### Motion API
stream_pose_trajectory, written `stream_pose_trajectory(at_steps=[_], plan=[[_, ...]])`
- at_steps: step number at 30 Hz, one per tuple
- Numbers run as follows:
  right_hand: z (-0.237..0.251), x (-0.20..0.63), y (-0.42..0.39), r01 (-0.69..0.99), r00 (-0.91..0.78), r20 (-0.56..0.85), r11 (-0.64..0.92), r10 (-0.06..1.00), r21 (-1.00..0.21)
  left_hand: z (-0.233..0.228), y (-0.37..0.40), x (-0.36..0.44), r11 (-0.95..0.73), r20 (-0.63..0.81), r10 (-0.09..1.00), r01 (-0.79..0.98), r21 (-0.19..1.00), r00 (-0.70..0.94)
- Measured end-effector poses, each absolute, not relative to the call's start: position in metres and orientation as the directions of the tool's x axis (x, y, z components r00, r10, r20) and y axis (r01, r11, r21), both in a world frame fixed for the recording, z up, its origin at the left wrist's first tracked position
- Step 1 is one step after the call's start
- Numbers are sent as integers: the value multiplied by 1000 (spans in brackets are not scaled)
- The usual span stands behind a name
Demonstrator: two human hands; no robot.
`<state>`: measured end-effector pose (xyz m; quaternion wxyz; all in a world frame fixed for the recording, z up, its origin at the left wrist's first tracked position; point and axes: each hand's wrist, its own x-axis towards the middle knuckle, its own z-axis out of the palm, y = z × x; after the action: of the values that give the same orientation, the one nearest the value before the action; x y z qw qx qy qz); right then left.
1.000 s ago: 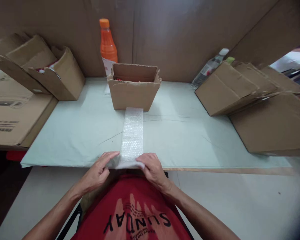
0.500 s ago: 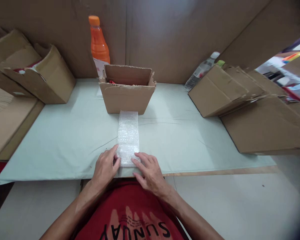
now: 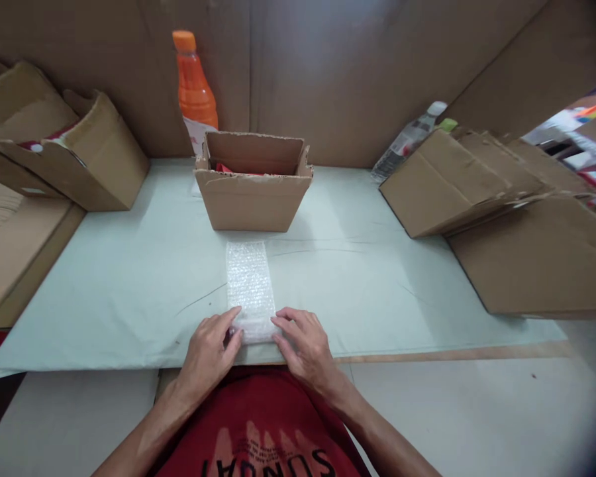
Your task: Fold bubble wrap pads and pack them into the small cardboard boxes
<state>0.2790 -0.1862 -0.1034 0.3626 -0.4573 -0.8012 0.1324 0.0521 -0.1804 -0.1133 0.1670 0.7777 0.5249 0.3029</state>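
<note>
A narrow strip of clear bubble wrap (image 3: 249,275) lies lengthwise on the pale green cloth in front of me. Its near end is folded over into a thicker bundle by the table edge; whether anything is inside I cannot tell. My left hand (image 3: 211,348) grips the left side of that bundle, thumb and index finger bent around it. On the opposite side my right hand (image 3: 305,344) pinches the right edge with thumb and fingers. Beyond the strip's far end stands an open cardboard box (image 3: 251,205) with something red inside.
An orange bottle (image 3: 195,89) stands behind the box. More cardboard boxes are at the left (image 3: 112,159) and right (image 3: 437,179), with a clear bottle (image 3: 410,139) leaning near the right ones. Cardboard walls enclose the cloth-covered table (image 3: 129,285).
The strip's far end has come nearer to me, leaving a gap to the box. Its near end is folded over thicker, and my right fingers have shifted from its top to its right edge.
</note>
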Motion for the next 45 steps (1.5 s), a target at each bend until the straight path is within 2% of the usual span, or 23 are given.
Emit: stream_pose_trajectory(at_steps=[4, 7, 9, 11, 13, 15, 17, 20, 24, 27, 30, 34, 37, 40, 43, 45], plan=[[-104, 279, -186, 654, -516, 359, 628, 778, -423, -119, -174, 56, -371, 312, 920, 779, 505, 236], [-107, 276, -178, 670, -537, 329, 629, 777, -394, -117, -177, 53, -440, 397, 880, 765, 471, 262], [-108, 274, -172, 649, -541, 324, 630, 776, -427, -115, -182, 50, -525, 429, 838, 708, 472, 336], [-108, 272, -169, 601, -540, 292, 604, 790, -524, -114, -187, 47, -561, 420, 824, 649, 514, 380], [-107, 271, -168, 566, -503, 254, 536, 826, -626, -115, -189, 45, -528, 388, 849, 627, 573, 360], [-105, 271, -168, 592, -438, 255, 489, 862, -641, -116, -186, 46, -461, 346, 887, 649, 605, 307], [-104, 271, -169, 651, -396, 302, 497, 867, -574, -118, -180, 48, -396, 310, 916, 704, 590, 256], [-104, 271, -171, 684, -462, 323, 564, 826, -463, -121, -170, 52, -327, 302, 935, 774, 542, 184], [-106, 267, -167, 690, -520, 304, 603, 798, -400, -118, -172, 50, -401, 380, 900, 751, 525, 215], [-105, 265, -163, 635, -501, 294, 577, 814, -513, -111, -181, 44, -472, 389, 875, 682, 559, 287], [-101, 265, -163, 575, -496, 241, 523, 834, -629, -106, -187, 39, -396, 311, 917, 658, 641, 249], [-98, 263, -168, 674, -417, 313, 522, 853, -522, -110, -177, 38, -279, 254, 955, 745, 606, 151], [-101, 258, -168, 692, -499, 322, 594, 804, -410, -113, -169, 38, -241, 248, 962, 771, 590, 111], [-110, 254, -162, 684, -538, 307, 619, 785, -386, -112, -172, 38, -114, 169, 985, 662, 741, -20], [-115, 251, -157, 639, -401, 358, 538, 843, -550, -111, -184, 40, 71, -2, 982, 362, 930, -188], [-114, 249, -158, 581, -318, 336, 463, 886, -669, -111, -191, 44, 131, -111, 975, 93, 987, -191]])
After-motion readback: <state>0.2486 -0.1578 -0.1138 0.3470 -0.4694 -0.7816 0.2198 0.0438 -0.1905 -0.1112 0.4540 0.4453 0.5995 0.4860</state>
